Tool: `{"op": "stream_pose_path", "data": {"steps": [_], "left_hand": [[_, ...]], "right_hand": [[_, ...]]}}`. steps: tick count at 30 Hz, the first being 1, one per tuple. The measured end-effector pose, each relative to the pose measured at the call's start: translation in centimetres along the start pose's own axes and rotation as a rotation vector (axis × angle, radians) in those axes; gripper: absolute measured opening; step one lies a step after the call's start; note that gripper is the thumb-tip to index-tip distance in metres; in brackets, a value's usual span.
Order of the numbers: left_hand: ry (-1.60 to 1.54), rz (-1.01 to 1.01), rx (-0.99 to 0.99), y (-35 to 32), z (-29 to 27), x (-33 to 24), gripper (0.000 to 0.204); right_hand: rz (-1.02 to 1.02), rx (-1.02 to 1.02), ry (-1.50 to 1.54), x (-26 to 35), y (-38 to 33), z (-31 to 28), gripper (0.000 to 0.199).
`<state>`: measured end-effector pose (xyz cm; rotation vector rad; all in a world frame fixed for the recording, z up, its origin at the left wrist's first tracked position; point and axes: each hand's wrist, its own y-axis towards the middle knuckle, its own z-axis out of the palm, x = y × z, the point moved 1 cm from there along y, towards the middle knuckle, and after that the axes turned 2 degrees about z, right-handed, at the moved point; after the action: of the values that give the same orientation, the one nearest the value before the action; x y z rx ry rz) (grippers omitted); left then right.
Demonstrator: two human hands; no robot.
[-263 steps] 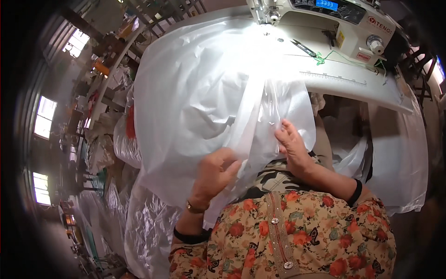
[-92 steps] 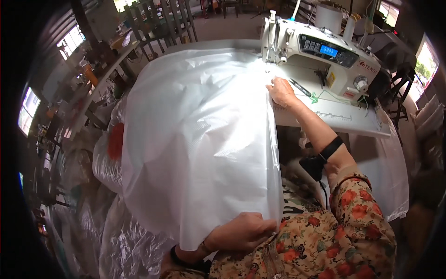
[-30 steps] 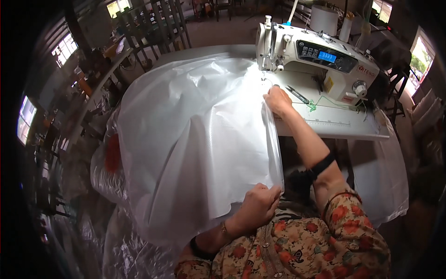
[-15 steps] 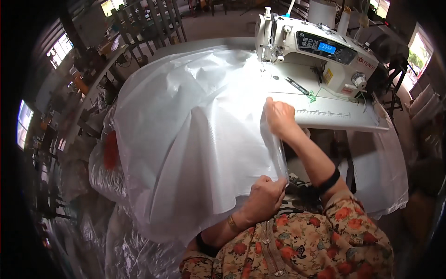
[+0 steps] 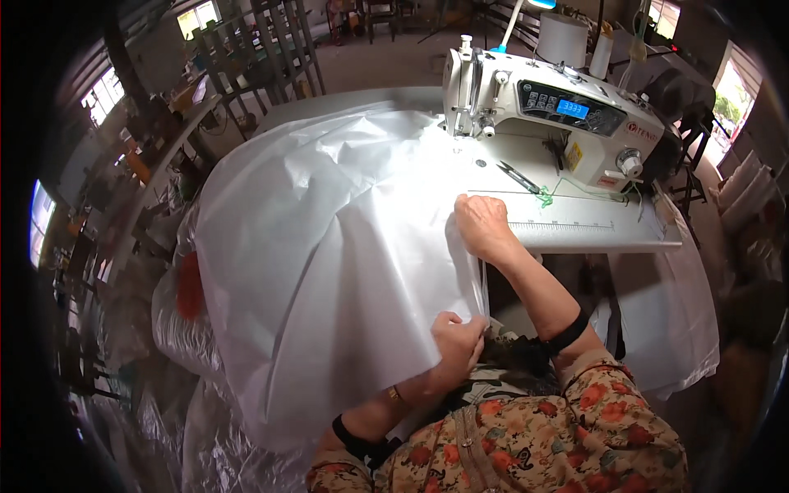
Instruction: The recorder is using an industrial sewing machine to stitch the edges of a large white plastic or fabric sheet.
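A large sheet of white plastic-like fabric (image 5: 320,238) spreads over the sewing table and drapes off its front edge in folds. My left hand (image 5: 458,338) pinches the sheet's right edge low down, close to my body. Higher along that same edge, my right hand (image 5: 483,223) grips the fabric with curled fingers, just in front of the table's ruler strip. Beyond it stands a white sewing machine (image 5: 551,107) with a lit blue display. The sheet's far right part lies by the needle area, where bright glare washes out detail.
Dark thread snips (image 5: 519,176) lie on the machine bed beside a tangle of green thread (image 5: 543,195). Thread cones (image 5: 562,39) stand behind the machine. More white sheeting (image 5: 666,320) hangs at the right. Crumpled clear plastic (image 5: 222,419) piles up at the lower left.
The view has shifted slightly. My right hand has come a little nearer to me along the sheet's edge, its fingers still closed. My left hand keeps its pinch.
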<state>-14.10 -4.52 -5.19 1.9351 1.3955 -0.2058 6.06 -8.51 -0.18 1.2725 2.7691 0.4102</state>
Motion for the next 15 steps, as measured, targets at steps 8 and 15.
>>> {"op": "stream_pose_path", "data": {"steps": [8,15], "left_hand": [[0.343,0.143,-0.187,3.3,-0.6,3.2,0.010],[0.369,0.198,-0.231,4.7,0.7,3.7,0.012]], "right_hand": [[-0.020,-0.033,0.034,-1.4,5.9,1.8,0.008],[0.180,-0.076,0.192,-2.6,6.6,2.9,0.019]]}}
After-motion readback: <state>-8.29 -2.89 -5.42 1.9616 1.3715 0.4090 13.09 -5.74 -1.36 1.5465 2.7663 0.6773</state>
